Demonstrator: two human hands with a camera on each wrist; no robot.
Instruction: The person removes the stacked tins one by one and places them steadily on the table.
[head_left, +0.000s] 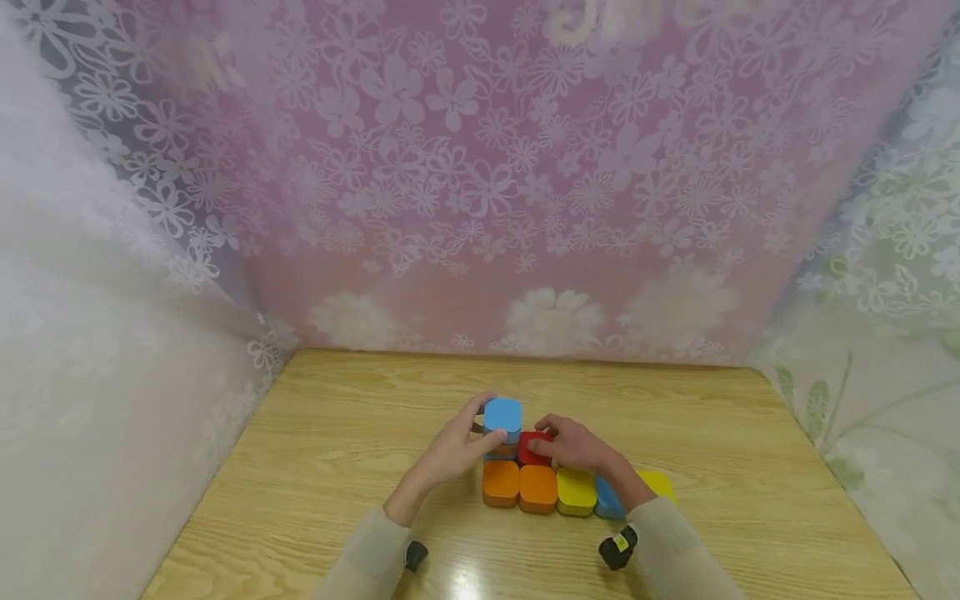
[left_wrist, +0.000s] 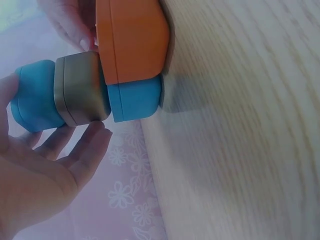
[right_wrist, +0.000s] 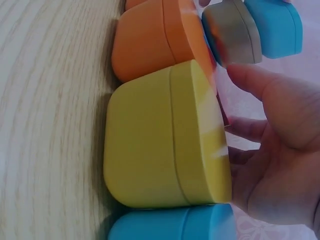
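My left hand grips a blue rounded square box, thumb on its front side and fingers round the far side. Under it sits a gold-brown box, stacked on another blue box on the table; my lower left fingers lie along the gold one. Just right of that stack is a red box, mostly hidden in the right wrist view. My right hand reaches over it with loose fingers, thumb above its top, the thumb tip near the gold box in the right wrist view.
In front runs a row of similar boxes: two orange ones, a yellow one, a blue one and another yellow one, partly behind my right forearm. Wood-grain table; floral cloth hangs behind and at both sides.
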